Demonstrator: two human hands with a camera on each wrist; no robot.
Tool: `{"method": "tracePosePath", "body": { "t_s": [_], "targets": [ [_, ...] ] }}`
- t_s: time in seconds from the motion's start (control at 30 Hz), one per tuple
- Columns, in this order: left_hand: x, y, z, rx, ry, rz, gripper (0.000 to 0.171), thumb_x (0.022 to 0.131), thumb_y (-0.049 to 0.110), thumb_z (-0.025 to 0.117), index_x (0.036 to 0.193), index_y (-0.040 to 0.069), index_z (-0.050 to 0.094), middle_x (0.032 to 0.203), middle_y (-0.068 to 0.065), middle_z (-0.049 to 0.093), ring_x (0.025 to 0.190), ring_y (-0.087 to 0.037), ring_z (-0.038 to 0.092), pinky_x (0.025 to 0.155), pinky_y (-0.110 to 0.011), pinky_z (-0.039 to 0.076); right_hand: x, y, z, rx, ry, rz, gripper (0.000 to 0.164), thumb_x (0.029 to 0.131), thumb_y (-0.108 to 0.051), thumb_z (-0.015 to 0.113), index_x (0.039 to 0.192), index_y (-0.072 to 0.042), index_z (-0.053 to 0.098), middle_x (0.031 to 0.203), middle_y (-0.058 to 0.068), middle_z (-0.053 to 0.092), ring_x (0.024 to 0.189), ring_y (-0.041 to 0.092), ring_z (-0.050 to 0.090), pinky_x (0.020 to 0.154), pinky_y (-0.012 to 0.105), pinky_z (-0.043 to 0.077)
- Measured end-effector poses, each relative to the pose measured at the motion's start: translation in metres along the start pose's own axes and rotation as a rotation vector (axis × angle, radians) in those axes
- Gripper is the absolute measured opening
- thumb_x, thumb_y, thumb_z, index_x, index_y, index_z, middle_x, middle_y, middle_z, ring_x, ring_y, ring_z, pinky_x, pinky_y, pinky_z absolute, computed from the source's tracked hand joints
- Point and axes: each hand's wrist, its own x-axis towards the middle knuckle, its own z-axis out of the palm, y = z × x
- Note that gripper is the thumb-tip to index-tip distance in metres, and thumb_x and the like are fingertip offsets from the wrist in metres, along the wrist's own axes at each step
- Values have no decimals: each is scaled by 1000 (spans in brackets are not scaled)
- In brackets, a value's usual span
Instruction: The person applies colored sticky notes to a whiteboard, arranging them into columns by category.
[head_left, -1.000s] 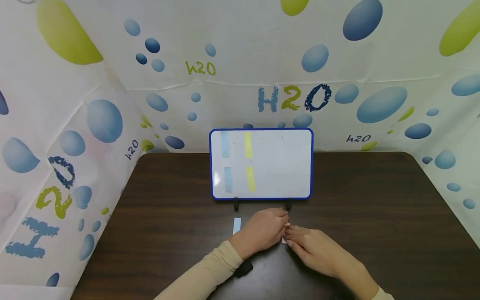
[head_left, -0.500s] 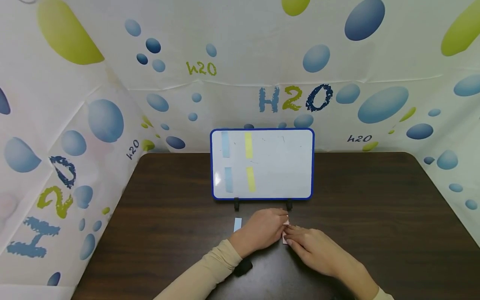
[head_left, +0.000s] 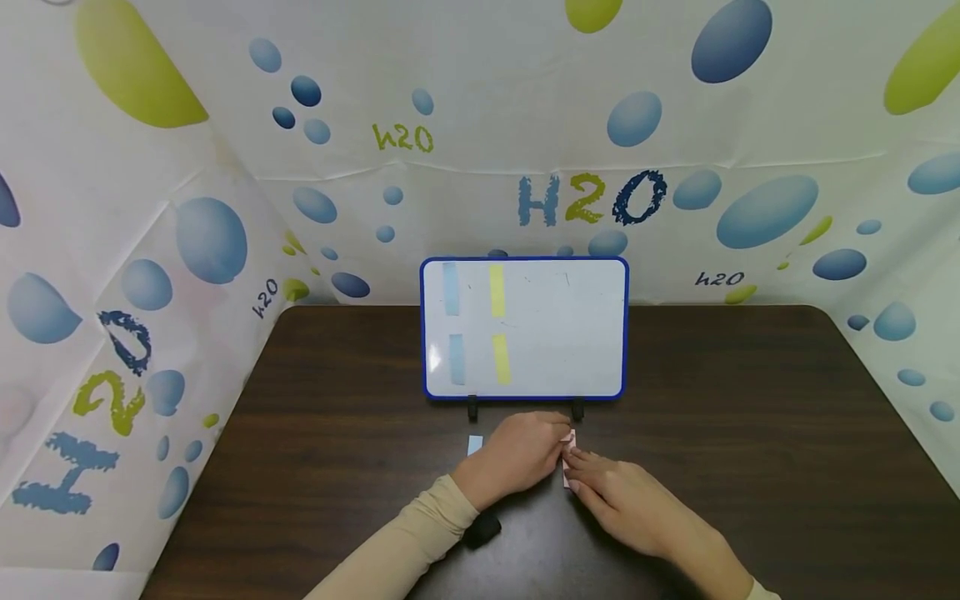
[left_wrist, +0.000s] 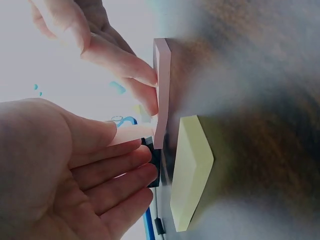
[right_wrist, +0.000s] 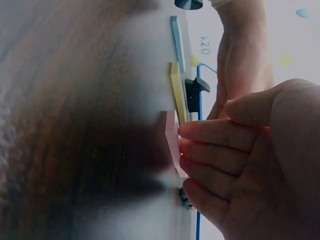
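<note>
A narrow pad of pink sticky notes (head_left: pixel 569 477) lies on the table below the whiteboard. My left hand (head_left: pixel 513 454) is at its far end; in the left wrist view its thumb and forefinger pinch a pink sticky note (left_wrist: pixel 131 132) whose end meets the pad (left_wrist: pixel 163 95). Straight fingers of my right hand (head_left: pixel 637 504) press on the pad from the right, and the right wrist view shows the fingertips on its top (right_wrist: pixel 171 137). Beside it sit a yellow sticky-note pad (right_wrist: pixel 177 90), hidden by my left hand in the head view, and a light-blue pad (head_left: pixel 476 446).
A blue-framed whiteboard (head_left: pixel 558 333) stands upright on black feet (head_left: pixel 577 408) at the back of the brown table (head_left: pixel 337 433). Two blue strips (head_left: pixel 450 289) and two yellow strips (head_left: pixel 497 292) are stuck on its left half. A printed curtain hangs behind.
My left hand has shifted slightly left and away from the right hand, uncovering more of the pink pad. The right hand has stayed nearly still on it.
</note>
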Motion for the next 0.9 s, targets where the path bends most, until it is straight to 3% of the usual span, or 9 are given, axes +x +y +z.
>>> {"method": "tracePosePath", "body": {
  "t_s": [0.33,0.9],
  "targets": [
    [0,-4,-5,-58,38,1,23,104,16,57,116,11,76,122,-1,75,122,-14,67,103,-27,55,-1,-1,2,-8,9,12,39,108,-29,51,138,-9,64,145,5,61,136,25,57,107,50,52],
    [-3,-5,-16,-11,72,2,28,103,16,60,127,8,72,133,-3,70,124,-16,66,103,-28,56,1,0,2,-3,7,4,37,107,-28,51,135,-9,67,142,6,63,134,24,59,106,49,53]
  ]
}}
